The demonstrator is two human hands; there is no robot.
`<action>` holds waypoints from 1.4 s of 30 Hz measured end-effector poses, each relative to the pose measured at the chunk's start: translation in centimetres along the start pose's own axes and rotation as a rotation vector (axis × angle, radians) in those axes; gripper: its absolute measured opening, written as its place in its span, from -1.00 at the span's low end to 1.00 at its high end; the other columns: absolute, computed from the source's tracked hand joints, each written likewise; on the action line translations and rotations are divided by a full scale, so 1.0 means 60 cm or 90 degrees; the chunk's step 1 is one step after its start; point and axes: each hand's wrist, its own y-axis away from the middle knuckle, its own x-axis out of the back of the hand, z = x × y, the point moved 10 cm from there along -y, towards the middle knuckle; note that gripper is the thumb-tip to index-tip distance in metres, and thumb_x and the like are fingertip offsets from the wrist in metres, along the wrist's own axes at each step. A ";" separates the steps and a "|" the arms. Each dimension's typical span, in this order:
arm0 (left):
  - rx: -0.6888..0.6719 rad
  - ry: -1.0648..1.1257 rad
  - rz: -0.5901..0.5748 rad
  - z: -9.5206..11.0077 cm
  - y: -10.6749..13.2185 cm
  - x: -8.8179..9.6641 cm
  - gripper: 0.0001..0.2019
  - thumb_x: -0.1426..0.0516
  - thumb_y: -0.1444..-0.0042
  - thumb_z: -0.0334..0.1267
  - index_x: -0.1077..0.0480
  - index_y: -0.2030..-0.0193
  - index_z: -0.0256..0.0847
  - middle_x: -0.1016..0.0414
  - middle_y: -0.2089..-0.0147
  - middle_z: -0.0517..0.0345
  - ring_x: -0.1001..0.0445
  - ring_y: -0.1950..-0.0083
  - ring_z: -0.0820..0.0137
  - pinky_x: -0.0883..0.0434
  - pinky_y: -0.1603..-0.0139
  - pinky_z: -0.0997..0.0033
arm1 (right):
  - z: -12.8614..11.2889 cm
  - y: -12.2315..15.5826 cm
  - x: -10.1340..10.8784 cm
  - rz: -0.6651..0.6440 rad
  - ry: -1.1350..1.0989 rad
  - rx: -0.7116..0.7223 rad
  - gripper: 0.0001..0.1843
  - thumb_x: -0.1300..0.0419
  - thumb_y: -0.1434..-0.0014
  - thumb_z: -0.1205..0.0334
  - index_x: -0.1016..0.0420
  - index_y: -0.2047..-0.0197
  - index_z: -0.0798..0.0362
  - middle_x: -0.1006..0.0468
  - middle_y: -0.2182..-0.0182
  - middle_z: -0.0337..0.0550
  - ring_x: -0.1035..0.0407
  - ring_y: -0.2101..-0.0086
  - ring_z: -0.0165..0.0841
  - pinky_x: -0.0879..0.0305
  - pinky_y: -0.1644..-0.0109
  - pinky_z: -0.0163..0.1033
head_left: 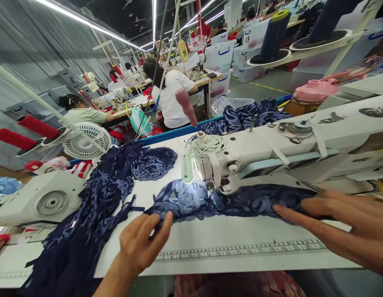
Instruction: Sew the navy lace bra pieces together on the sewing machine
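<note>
A strip of navy lace fabric [253, 200] lies across the white sewing table and passes under the needle area of a sewing machine [216, 165], lit by its lamp. My left hand [142, 239] is at the strip's left end, thumb and bent fingers closed on the near edge; the fingertips' underside is hidden. My right hand [339, 222] reaches in from the right, slightly blurred. Its fingers are stretched out, tips resting on the strip's right part. Left of the machine, a large heap of the same navy lace [107, 185] spills over the table's edge.
A printed ruler [240, 249] runs along the table's front. A second sewing machine [52, 198] stands at left, beside a white fan [86, 140]. More lace bundles [240, 115] lie behind the machine. Dark thread cones [273, 37] stand upper right. Co-workers [175, 97] sit beyond.
</note>
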 end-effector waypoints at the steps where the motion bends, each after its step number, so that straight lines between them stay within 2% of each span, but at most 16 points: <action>1: -0.010 0.000 -0.026 0.017 0.016 -0.018 -0.69 -0.14 -0.21 -0.56 -0.50 -0.05 -0.23 -0.47 0.26 0.07 -0.41 0.34 0.42 -0.37 0.27 0.43 | -0.013 0.016 -0.020 -0.033 -0.003 0.070 -0.53 0.01 -0.36 0.31 -0.48 -0.15 -0.40 -0.59 0.34 -0.19 -0.49 0.24 -0.40 -0.35 0.16 -0.29; 3: 0.027 0.043 -0.078 0.042 0.046 -0.055 -0.73 -0.10 -0.25 -0.54 -0.51 -0.01 -0.29 -0.50 0.24 0.02 -0.46 0.31 0.38 -0.42 0.28 0.41 | -0.042 0.047 -0.062 -0.095 0.005 0.194 -0.47 -0.05 -0.28 0.37 -0.45 -0.20 -0.33 -0.63 0.28 -0.17 -0.51 0.22 -0.36 -0.40 0.21 -0.25; 6: 0.073 0.144 -0.106 0.075 0.060 -0.091 -0.80 -0.15 -0.28 -0.36 -0.50 0.00 -0.36 -0.55 0.15 -0.09 -0.52 0.12 0.24 -0.52 0.09 0.26 | -0.072 0.052 -0.097 -0.117 -0.028 0.217 -0.57 -0.17 -0.20 0.27 -0.52 -0.12 -0.22 -0.65 0.16 -0.13 -0.53 0.19 -0.25 -0.50 0.18 -0.16; 8: 0.057 0.190 -0.097 0.095 0.043 -0.104 -0.77 -0.15 -0.28 -0.37 -0.47 -0.04 -0.40 -0.56 0.06 -0.13 -0.51 -0.03 0.20 -0.50 -0.10 0.19 | -0.101 0.029 -0.111 -0.111 -0.083 0.201 -0.57 -0.14 -0.22 0.31 -0.51 -0.14 -0.13 -0.62 0.03 -0.11 -0.51 0.06 -0.22 -0.50 0.00 -0.12; 11: 0.013 0.225 -0.098 0.117 0.002 -0.136 -0.73 -0.06 -0.29 -0.49 -0.44 -0.08 -0.38 -0.56 -0.04 -0.09 -0.46 -0.17 0.27 -0.40 -0.29 0.19 | -0.148 -0.014 -0.143 -0.102 -0.153 0.207 -0.48 0.00 -0.25 0.45 -0.43 -0.22 -0.02 -0.56 -0.08 -0.08 -0.43 -0.09 -0.26 -0.41 -0.18 -0.10; 12: 0.015 0.228 -0.112 0.121 -0.009 -0.154 -0.74 -0.05 -0.32 -0.44 -0.44 -0.09 -0.36 -0.56 -0.06 -0.09 -0.45 -0.19 0.26 -0.38 -0.32 0.15 | -0.159 -0.024 -0.159 -0.100 -0.154 0.215 -0.48 0.04 -0.26 0.48 -0.44 -0.21 0.01 -0.57 -0.07 -0.05 -0.43 -0.09 -0.26 -0.41 -0.18 -0.08; 14: 0.056 0.209 -0.163 0.120 -0.015 -0.194 -0.68 -0.09 -0.34 -0.19 -0.43 -0.13 -0.32 -0.53 -0.12 -0.13 -0.45 -0.21 0.14 -0.40 -0.30 -0.02 | -0.163 -0.035 -0.190 -0.095 -0.126 0.208 -0.56 0.05 -0.30 0.46 -0.50 -0.13 0.08 -0.60 -0.01 0.00 -0.48 -0.02 -0.24 -0.44 -0.12 -0.04; 17: 0.130 0.174 -0.230 0.116 0.001 -0.232 -0.48 -0.14 -0.26 0.10 -0.39 -0.21 -0.21 -0.44 -0.24 -0.13 -0.41 -0.24 -0.03 -0.43 -0.20 -0.18 | -0.140 -0.028 -0.219 -0.097 -0.075 0.167 -0.65 -0.01 -0.36 0.34 -0.52 -0.11 0.13 -0.61 0.01 0.02 -0.48 -0.01 -0.19 -0.44 -0.09 -0.02; 20: 0.155 0.168 -0.258 0.116 0.015 -0.236 -0.46 -0.13 -0.25 0.11 -0.35 -0.26 -0.13 -0.39 -0.30 -0.08 -0.36 -0.29 -0.03 -0.40 -0.23 -0.18 | -0.123 -0.021 -0.216 -0.114 -0.080 0.152 -0.64 -0.02 -0.39 0.26 -0.48 -0.16 0.08 -0.59 -0.04 -0.03 -0.43 -0.06 -0.19 -0.38 -0.14 -0.02; 23: 0.137 0.173 -0.230 0.123 0.005 -0.225 -0.49 -0.10 -0.30 0.05 -0.36 -0.25 -0.24 -0.40 -0.29 -0.12 -0.34 -0.32 0.03 -0.34 -0.31 -0.11 | -0.120 -0.040 -0.211 -0.147 -0.111 0.118 -0.68 0.01 -0.41 0.25 -0.51 -0.06 0.03 -0.62 0.05 -0.08 -0.47 0.05 -0.25 -0.36 -0.06 -0.10; 25: 0.105 0.185 -0.189 0.137 -0.007 -0.216 -0.50 -0.07 -0.34 0.00 -0.36 -0.23 -0.36 -0.43 -0.26 -0.14 -0.34 -0.32 0.11 -0.29 -0.37 0.02 | -0.114 -0.061 -0.230 -0.205 -0.118 0.049 -0.68 0.06 -0.41 0.26 -0.54 0.07 0.02 -0.64 0.20 -0.10 -0.50 0.19 -0.29 -0.35 0.11 -0.19; 28: 0.089 0.202 -0.170 0.161 -0.014 -0.216 -0.45 -0.05 -0.34 0.04 -0.37 -0.21 -0.43 -0.48 -0.22 -0.14 -0.37 -0.29 0.14 -0.26 -0.39 0.12 | -0.094 -0.081 -0.281 -0.309 -0.099 -0.080 -0.70 0.04 -0.40 0.13 -0.49 0.21 -0.01 -0.60 0.45 -0.18 -0.48 0.42 -0.29 -0.19 0.38 -0.23; 31: 0.106 0.204 -0.200 0.178 -0.003 -0.223 -0.32 -0.03 -0.31 0.16 -0.31 -0.29 -0.44 -0.41 -0.29 -0.13 -0.31 -0.34 0.06 -0.21 -0.41 0.05 | -0.072 -0.094 -0.316 -0.339 -0.087 -0.158 -0.73 -0.06 -0.34 0.00 -0.44 0.26 -0.03 -0.57 0.52 -0.24 -0.47 0.47 -0.29 -0.12 0.40 -0.26; 33: 0.117 0.203 -0.219 0.184 0.005 -0.225 -0.25 0.00 -0.29 0.22 -0.24 -0.35 -0.43 -0.34 -0.35 -0.11 -0.24 -0.39 0.03 -0.10 -0.46 -0.02 | -0.060 -0.098 -0.329 -0.356 -0.094 -0.194 -0.72 -0.10 -0.30 -0.04 -0.40 0.33 -0.04 -0.58 0.51 -0.26 -0.46 0.46 -0.32 -0.13 0.37 -0.28; 38: 0.127 0.205 -0.240 0.183 0.011 -0.223 -0.20 0.07 -0.29 0.28 -0.19 -0.39 -0.38 -0.29 -0.39 -0.05 -0.16 -0.42 -0.01 0.34 -0.52 -0.13 | -0.050 -0.098 -0.337 -0.399 -0.116 -0.250 -0.70 -0.11 -0.27 -0.01 -0.35 0.42 -0.03 -0.55 0.53 -0.29 -0.43 0.47 -0.35 -0.12 0.37 -0.29; 42: 0.132 0.191 -0.265 0.180 0.011 -0.220 -0.22 0.11 -0.30 0.28 -0.15 -0.42 -0.32 -0.25 -0.41 -0.05 -0.16 -0.41 -0.05 0.51 -0.46 -0.27 | -0.046 -0.096 -0.342 -0.411 -0.127 -0.279 -0.69 -0.11 -0.25 -0.04 -0.35 0.42 -0.04 -0.55 0.52 -0.29 -0.42 0.45 -0.34 -0.12 0.35 -0.28</action>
